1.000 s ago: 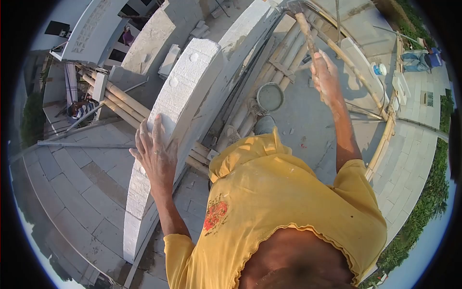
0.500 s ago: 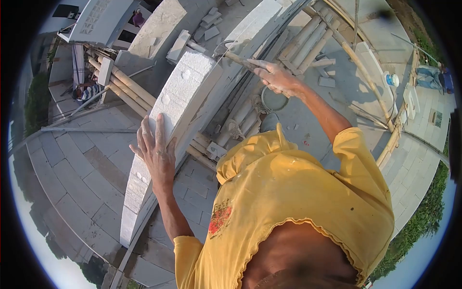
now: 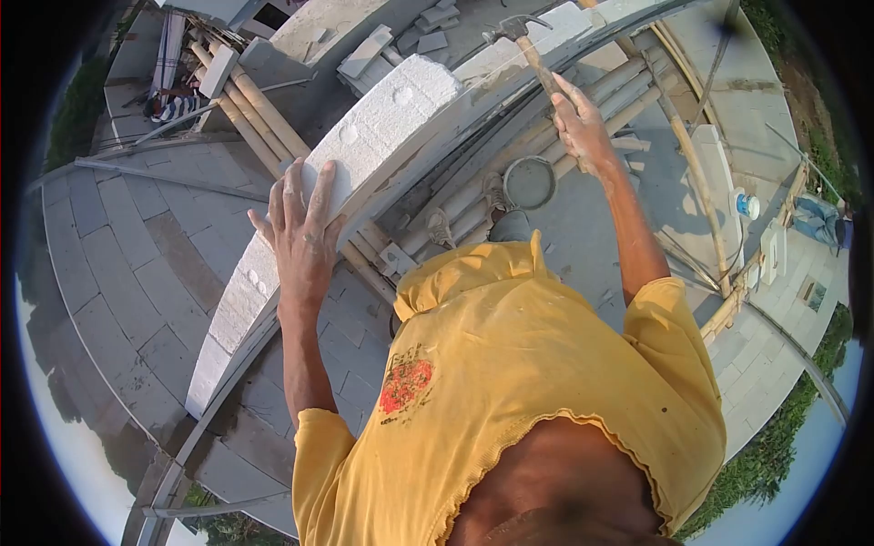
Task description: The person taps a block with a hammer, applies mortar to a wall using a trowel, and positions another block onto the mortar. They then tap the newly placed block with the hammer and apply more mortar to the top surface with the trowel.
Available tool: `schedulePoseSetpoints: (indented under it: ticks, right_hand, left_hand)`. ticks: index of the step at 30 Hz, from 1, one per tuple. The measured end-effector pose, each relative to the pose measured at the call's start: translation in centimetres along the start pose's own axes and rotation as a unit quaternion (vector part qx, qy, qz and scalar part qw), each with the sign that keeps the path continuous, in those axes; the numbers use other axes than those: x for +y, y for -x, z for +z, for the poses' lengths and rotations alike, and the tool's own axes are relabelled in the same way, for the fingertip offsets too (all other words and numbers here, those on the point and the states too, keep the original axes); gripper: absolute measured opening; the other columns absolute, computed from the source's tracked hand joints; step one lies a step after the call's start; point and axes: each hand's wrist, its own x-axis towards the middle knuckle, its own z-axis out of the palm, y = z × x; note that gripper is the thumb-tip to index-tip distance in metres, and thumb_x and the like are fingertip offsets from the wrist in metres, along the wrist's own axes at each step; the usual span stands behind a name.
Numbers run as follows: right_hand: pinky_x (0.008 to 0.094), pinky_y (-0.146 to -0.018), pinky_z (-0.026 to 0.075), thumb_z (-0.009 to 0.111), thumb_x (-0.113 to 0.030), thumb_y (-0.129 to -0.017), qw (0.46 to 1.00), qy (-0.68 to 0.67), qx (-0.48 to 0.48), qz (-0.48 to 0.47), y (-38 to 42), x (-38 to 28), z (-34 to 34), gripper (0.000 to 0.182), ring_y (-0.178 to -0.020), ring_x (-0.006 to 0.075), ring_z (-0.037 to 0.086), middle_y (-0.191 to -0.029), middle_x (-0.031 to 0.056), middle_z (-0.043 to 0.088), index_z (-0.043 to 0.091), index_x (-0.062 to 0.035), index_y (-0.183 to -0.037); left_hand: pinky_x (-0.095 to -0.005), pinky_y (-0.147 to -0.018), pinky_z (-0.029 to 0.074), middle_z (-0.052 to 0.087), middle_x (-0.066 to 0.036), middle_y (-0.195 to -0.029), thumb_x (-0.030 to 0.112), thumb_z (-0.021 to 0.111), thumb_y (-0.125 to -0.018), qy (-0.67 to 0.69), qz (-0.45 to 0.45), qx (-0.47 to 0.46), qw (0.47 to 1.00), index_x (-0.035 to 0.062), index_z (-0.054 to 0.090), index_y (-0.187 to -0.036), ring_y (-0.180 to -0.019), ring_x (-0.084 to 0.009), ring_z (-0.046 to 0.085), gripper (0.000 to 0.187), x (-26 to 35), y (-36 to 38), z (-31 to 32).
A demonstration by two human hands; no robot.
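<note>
A long white lightweight concrete block (image 3: 383, 106) lies along the top of the wall, round dents showing on its upper face. Spread across that block, my left hand (image 3: 300, 214) rests with its fingers apart. My right hand (image 3: 580, 127) is wrapped around the wooden handle of a claw hammer (image 3: 535, 62). The hammer's metal head is up, beyond the block's far end and clear of it. Past that end, another white block (image 3: 537, 41) continues the row on the wall.
A bucket (image 3: 530, 183) of grey material stands below by my feet. Bamboo poles (image 3: 264, 114) cross under the wall, and loose block pieces (image 3: 437, 20) lie at the back. A white tub (image 3: 746, 206) sits at right. Other people (image 3: 173, 106) are at far left and far right.
My right hand has swung the hammer up and away from the block's end. My left hand stays on the block. The whole view has shifted a little.
</note>
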Motion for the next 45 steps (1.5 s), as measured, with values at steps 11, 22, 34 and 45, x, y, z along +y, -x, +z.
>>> schedulePoseSetpoints:
  ticks: [11, 22, 34, 45]
  right_hand:
    - [0.0347, -0.099, 0.049, 0.06, -0.032, -0.103, 0.945, 0.239, 0.125, -0.187, 4.5, 2.6, 0.9, 0.05, -0.117, 0.0246, 0.064, -0.13, 0.0163, 0.066, 0.055, -0.0029, -0.144]
    - [0.0283, -0.066, 0.05, 0.067, -0.023, -0.1, 0.873, 0.151, 0.083, -0.456, 15.6, -9.9, 12.0, 0.049, -0.078, 0.0102, 0.058, -0.094, 0.0057, 0.065, 0.054, -0.0008, -0.143]
    - [0.0345, -0.091, 0.053, 0.065, -0.017, -0.1, 0.866, 0.339, -0.004, -0.368, 16.5, -7.6, 18.0, 0.048, -0.107, 0.0255, 0.067, -0.126, 0.0149, 0.068, 0.054, -0.0162, -0.147]
    - [0.0197, -0.046, 0.033, 0.056, -0.049, -0.103, 0.969, -0.021, 0.169, -0.177, 16.1, -3.9, 6.3, 0.054, -0.053, 0.0019, 0.04, -0.069, -0.0057, 0.042, 0.058, -0.0062, -0.136]
  left_hand:
    - [-0.0679, -0.125, 0.015, 0.032, 0.003, -0.163, 0.027, 0.083, -0.078, 0.058, -0.019, -0.001, 0.998, 0.0441, 0.037, -0.154, -0.151, -0.0274, 0.029, 0.091, -2.1, 1.6, -1.4]
    - [-0.0694, -0.123, 0.023, 0.043, 0.004, -0.154, 0.019, 0.088, -0.072, 0.02, -0.108, -0.002, 0.994, 0.0411, 0.034, -0.156, -0.142, -0.024, 0.04, 0.102, -11.3, 9.4, -1.1]
    - [-0.0772, -0.116, 0.025, 0.044, -0.002, -0.152, 0.02, 0.084, -0.079, 0.025, -0.042, 0.038, 0.998, 0.0375, 0.032, -0.157, -0.141, -0.0268, 0.041, 0.096, -12.9, 10.0, -0.2]
    - [-0.0751, -0.119, 0.02, 0.042, -0.002, -0.157, 0.027, 0.089, -0.072, 0.038, -0.038, 0.064, 0.997, 0.0384, 0.034, -0.157, -0.146, -0.0292, 0.037, 0.102, -11.5, 9.6, 0.0]
